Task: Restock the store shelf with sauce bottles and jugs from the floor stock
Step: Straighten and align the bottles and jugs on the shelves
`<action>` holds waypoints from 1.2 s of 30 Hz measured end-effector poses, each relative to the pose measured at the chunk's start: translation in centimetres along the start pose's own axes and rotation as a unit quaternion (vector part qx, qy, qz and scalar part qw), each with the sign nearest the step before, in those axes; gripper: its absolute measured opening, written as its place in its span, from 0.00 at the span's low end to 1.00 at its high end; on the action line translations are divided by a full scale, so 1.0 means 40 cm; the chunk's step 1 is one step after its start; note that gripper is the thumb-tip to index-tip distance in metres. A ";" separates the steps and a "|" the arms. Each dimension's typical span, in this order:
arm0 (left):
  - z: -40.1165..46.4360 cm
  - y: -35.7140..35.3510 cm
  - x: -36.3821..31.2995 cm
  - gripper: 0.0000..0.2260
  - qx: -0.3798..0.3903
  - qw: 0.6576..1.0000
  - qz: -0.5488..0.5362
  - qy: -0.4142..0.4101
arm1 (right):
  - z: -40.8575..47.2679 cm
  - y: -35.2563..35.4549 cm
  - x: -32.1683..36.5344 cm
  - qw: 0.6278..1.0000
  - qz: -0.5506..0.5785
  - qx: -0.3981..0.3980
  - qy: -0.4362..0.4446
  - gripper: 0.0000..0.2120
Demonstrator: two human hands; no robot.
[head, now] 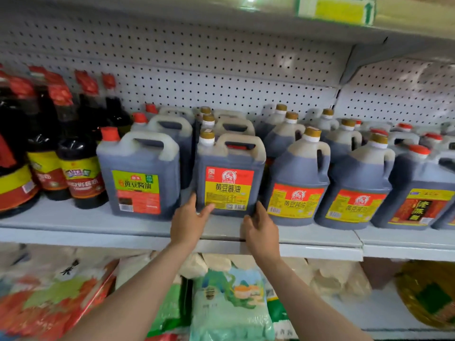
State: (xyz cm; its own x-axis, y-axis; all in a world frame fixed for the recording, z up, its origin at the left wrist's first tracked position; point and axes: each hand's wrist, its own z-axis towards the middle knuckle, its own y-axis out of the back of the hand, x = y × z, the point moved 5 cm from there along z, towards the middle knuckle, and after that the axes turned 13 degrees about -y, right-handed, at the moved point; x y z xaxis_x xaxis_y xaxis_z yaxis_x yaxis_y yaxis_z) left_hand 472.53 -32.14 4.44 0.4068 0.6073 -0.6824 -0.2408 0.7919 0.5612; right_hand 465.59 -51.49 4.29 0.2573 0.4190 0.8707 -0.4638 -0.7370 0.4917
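Upright on the shelf [307, 236], near its front edge: the square soy sauce jug [230, 175] with the red and yellow label, green-labelled jug [141, 173] to its left, round-shouldered jug [299, 183] to its right. Against its lower left corner, the left hand [188, 221], fingers spread and fairly straight, thumb on the label's bottom edge; at its lower right corner, the right hand [261, 227], fingers loosely bent along the side, true grip impossible to tell. Best slid straight back with even pressure low on both corners, label kept square to the front, clear of both neighbours. Hidden: fingertips behind the jug, floor stock, rows behind; blurred: bags [231, 303] below.
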 end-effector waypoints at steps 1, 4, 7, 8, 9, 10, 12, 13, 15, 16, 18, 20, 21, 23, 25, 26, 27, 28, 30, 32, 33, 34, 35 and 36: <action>-0.001 -0.001 0.004 0.27 -0.006 1.000 0.012 -0.002 | -0.003 -0.003 0.001 1.000 -0.005 -0.008 -0.001 0.26; -0.004 -0.005 0.015 0.28 -0.019 1.000 0.019 -0.004 | -0.007 -0.008 0.001 0.999 -0.027 -0.031 0.002 0.27; -0.004 -0.010 0.019 0.28 -0.028 0.999 0.037 -0.009 | -0.011 -0.009 0.002 0.998 -0.052 -0.038 0.009 0.28; -0.003 -0.010 0.020 0.28 -0.032 0.998 0.045 -0.011 | -0.013 -0.009 0.001 0.998 -0.053 -0.039 0.007 0.29; -0.003 -0.011 0.020 0.28 -0.035 0.998 0.051 -0.013 | -0.016 -0.007 0.002 0.998 -0.053 -0.040 0.004 0.29; -0.004 -0.009 0.019 0.28 -0.039 0.997 0.058 -0.017 | -0.018 -0.006 0.003 0.998 -0.051 -0.041 -0.001 0.29; -0.007 -0.007 0.019 0.27 -0.045 0.997 0.064 -0.020 | -0.022 -0.004 0.006 0.998 -0.044 -0.044 -0.006 0.30; -0.009 -0.006 0.019 0.27 -0.046 0.997 0.065 -0.021 | -0.024 -0.004 0.008 0.998 -0.044 -0.046 -0.006 0.30; -0.011 -0.005 0.021 0.26 -0.047 0.996 0.065 -0.024 | -0.026 -0.006 0.010 0.998 -0.046 -0.047 -0.008 0.30; -0.012 -0.003 0.022 0.26 -0.048 0.996 0.065 -0.026 | -0.027 -0.006 0.010 0.998 -0.045 -0.047 -0.010 0.30; -0.015 0.001 0.020 0.26 -0.050 0.996 0.066 -0.029 | -0.032 -0.005 0.013 0.998 -0.039 -0.045 -0.015 0.31; -0.018 0.005 0.018 0.26 -0.050 0.996 0.063 -0.031 | -0.035 -0.004 0.013 0.998 -0.023 -0.045 -0.022 0.30; -0.020 0.007 0.017 0.27 -0.050 0.996 0.060 -0.032 | -0.037 -0.003 0.013 0.999 -0.015 -0.046 -0.025 0.30; -0.023 0.010 0.015 0.28 -0.049 0.996 0.059 -0.034 | -0.042 -0.003 0.010 0.999 -0.002 -0.048 -0.024 0.30; -0.027 0.013 0.011 0.29 -0.051 0.996 0.061 -0.038 | -0.047 -0.003 0.010 0.998 0.004 -0.051 -0.021 0.30; -0.029 0.014 0.008 0.29 -0.053 0.996 0.060 -0.040 | -0.048 -0.003 0.007 0.998 0.004 -0.053 -0.021 0.30; -0.031 0.016 0.007 0.29 -0.055 0.996 0.059 -0.042 | -0.050 -0.002 0.007 0.998 0.004 -0.054 -0.021 0.30; -0.032 0.018 0.005 0.30 -0.056 0.996 0.058 -0.044 | -0.052 0.000 0.007 0.998 0.006 -0.057 -0.019 0.31; -0.036 0.019 0.004 0.30 -0.057 0.995 0.059 -0.048 | -0.054 0.001 0.006 0.998 0.018 -0.059 -0.015 0.33; -0.037 0.018 0.004 0.30 -0.057 0.995 0.059 -0.052 | -0.051 0.000 -0.001 0.998 0.033 -0.059 -0.014 0.35; -0.037 0.017 0.005 0.30 -0.058 0.995 0.058 -0.052 | -0.048 0.000 -0.004 0.997 0.037 -0.061 -0.014 0.36; -0.036 0.017 0.007 0.30 -0.059 0.995 0.058 -0.051 | -0.047 0.000 -0.007 0.997 0.039 -0.063 -0.013 0.36; -0.036 0.017 0.007 0.30 -0.062 0.995 0.056 -0.051 | -0.047 0.001 -0.005 0.997 0.041 -0.065 -0.011 0.36; -0.035 0.018 0.008 0.30 -0.064 0.995 0.055 -0.053 | -0.047 0.000 -0.005 0.997 0.041 -0.066 -0.009 0.35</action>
State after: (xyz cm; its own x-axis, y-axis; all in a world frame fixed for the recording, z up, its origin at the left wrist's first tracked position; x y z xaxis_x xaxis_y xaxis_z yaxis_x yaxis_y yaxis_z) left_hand 471.24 -31.30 3.96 0.4613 0.6855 -0.5632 -0.3967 0.7272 0.5602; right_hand 463.95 -50.60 4.10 0.2282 0.3509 0.9082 -0.5909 -0.6915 0.4156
